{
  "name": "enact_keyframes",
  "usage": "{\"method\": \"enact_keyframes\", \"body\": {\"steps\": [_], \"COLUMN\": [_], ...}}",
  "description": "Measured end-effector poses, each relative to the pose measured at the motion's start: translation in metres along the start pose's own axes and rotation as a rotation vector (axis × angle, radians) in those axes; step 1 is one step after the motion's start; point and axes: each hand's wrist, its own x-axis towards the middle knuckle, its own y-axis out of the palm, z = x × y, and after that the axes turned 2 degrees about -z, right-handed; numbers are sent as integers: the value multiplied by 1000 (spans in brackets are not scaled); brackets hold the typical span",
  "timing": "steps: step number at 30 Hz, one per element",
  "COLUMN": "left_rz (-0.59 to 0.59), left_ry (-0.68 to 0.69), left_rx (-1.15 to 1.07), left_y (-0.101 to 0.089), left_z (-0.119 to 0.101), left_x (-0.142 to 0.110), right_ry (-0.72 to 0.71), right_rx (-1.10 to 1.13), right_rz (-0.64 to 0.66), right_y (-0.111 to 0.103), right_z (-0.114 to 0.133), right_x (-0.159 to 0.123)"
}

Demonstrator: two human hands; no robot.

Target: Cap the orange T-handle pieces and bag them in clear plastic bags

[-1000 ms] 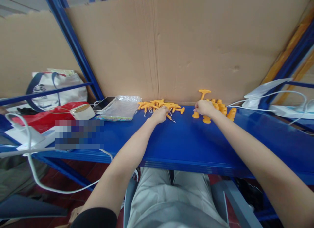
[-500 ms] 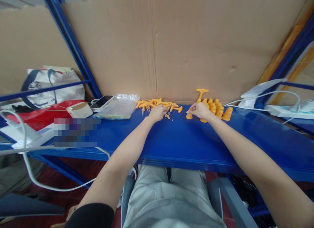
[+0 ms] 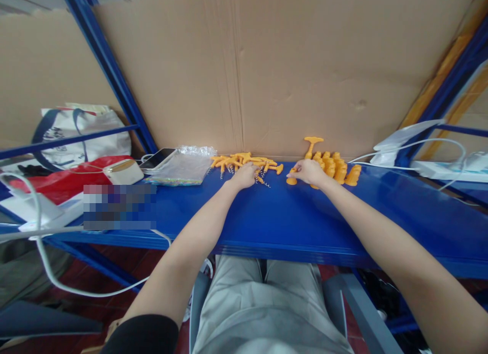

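Observation:
My left hand (image 3: pixel 245 177) is closed at the near side of a pile of yellow corkscrews (image 3: pixel 240 158) with bare metal spirals. Its fingertips are around the handle of one corkscrew (image 3: pixel 261 180), whose spiral points toward me; the thumb is mostly hidden. My right hand (image 3: pixel 309 171) pinches the upper part of a small yellow flared sleeve (image 3: pixel 292 180), which stands upright on the blue table. Behind that hand, a T-handled corkscrew (image 3: pixel 312 144) stands upright, its lower end hidden. Several more yellow sleeves (image 3: pixel 339 172) stand grouped to the hand's right.
A blue metal table (image 3: pixel 267 217) backs onto a cardboard panel (image 3: pixel 290 69). Left of the pile lie a clear plastic bag (image 3: pixel 181 168) and a phone (image 3: pixel 160 158). Further left are a red bag (image 3: pixel 72 177) and a white tote (image 3: pixel 91 140). White cables (image 3: pixel 404 167) run at right.
My right hand has shifted slightly left and toward me with the pinched sleeve, away from the grouped ones. My left hand stays at the corkscrew pile. The view has turned slightly.

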Motion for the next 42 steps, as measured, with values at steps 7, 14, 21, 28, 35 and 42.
{"method": "enact_keyframes", "body": {"steps": [7, 14, 21, 28, 35, 42], "left_rz": [89, 231, 234, 291, 140, 71], "left_ry": [-31, -200, -247, -263, -249, -175], "left_rx": [54, 201, 273, 271, 246, 210], "left_y": [-11, -22, -28, -33, -38, -38], "left_z": [-6, -19, -15, -20, -26, -32], "left_x": [-4, -11, -9, -10, -9, -10], "right_ry": [-59, -77, -129, -162, -153, -190], "right_rx": [-101, -168, -119, -108, -58, -187], "right_rz": [28, 41, 5, 33, 36, 24], "right_y": [1, 1, 2, 8, 18, 4], "right_z": [6, 18, 21, 12, 5, 15], "right_x": [-3, -12, -14, -9, -3, -12]}}
